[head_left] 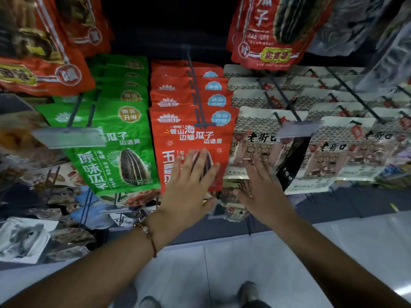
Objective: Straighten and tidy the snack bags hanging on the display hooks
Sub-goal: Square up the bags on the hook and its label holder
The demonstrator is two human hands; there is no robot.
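A row of red sunflower-seed bags hangs on a dark hook in the middle of the display. My left hand lies flat and open against the lower part of the front red bag, fingers spread. My right hand is open too, fingers apart, in front of the lower edge of the front cream bag with the street picture. Green seed bags hang in a row to the left, the front one tilted.
Larger orange-red bags hang above at left and right. More cream bags fill hooks to the right. Clear price-tag holders stick out from hook ends. Lower hooks hold other snack packs. A grey tiled floor lies below.
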